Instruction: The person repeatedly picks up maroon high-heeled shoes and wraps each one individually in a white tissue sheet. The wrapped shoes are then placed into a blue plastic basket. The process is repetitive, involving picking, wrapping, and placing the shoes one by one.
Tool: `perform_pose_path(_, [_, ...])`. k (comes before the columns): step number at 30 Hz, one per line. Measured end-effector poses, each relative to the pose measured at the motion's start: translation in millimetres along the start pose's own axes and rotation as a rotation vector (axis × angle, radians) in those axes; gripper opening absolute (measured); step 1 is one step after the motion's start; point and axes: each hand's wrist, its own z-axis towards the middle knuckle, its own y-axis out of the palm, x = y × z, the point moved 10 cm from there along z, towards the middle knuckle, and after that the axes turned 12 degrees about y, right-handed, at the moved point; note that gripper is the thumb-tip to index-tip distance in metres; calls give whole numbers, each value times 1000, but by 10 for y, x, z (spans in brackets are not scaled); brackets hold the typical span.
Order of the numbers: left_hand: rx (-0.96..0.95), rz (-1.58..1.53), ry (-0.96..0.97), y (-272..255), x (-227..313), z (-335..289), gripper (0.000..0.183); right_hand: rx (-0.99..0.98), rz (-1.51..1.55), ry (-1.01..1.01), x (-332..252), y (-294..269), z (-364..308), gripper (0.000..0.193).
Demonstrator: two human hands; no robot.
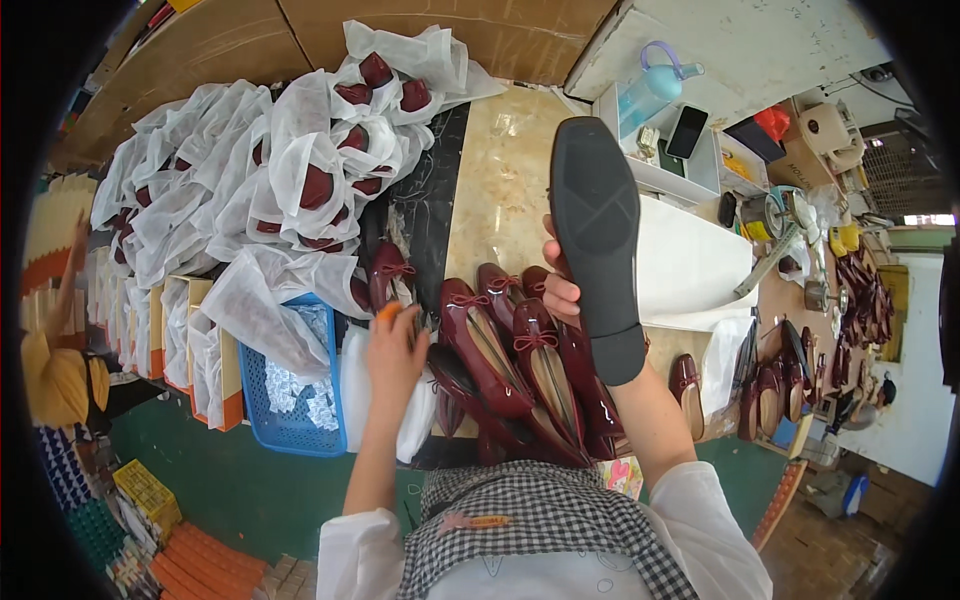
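My right hand (562, 272) holds up a flat shoe (597, 220), its black sole turned toward me and the toe pointing away. The fingers wrap round its left side; the sole hides most of the upper. My left hand (394, 352), with an orange cover on one fingertip, closes on the rear of a dark red patent ballet flat (388, 272) with a bow. Part of that grip is hidden by the hand itself. Between my arms lies a pile of similar dark red flats (483, 345), several with small bows, close to the table's front edge.
White-wrapped shoes (215, 185) heap at the left, above a row of open boxes (175, 335). A blue basket (255, 400) holds small white packets. At the right stand a white tray (700, 180) with a phone, a bottle (650, 95) and more shoes (770, 390). Another person (60, 370) is at the far left.
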Motion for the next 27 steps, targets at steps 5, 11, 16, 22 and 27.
perform_pose_path(5, [-105,-144,-35,246,405,-328,38,-39,-25,-60,-98,135,-52,54])
perform_pose_path(11, [-243,-61,-56,407,620,-370,61,765,-708,69,-694,-598,218,33])
perform_pose_path(16, [-316,129,-118,559,651,-220,70,1021,-1507,-19,-1104,-1199,337,38])
perform_pose_path(22, [-255,243,-190,661,428,-131,64,1287,-1954,56,-287,121,-998,57])
perform_pose_path(27, [-298,227,-163,852,308,67,56,1420,-2320,99,798,-5,-1555,81])
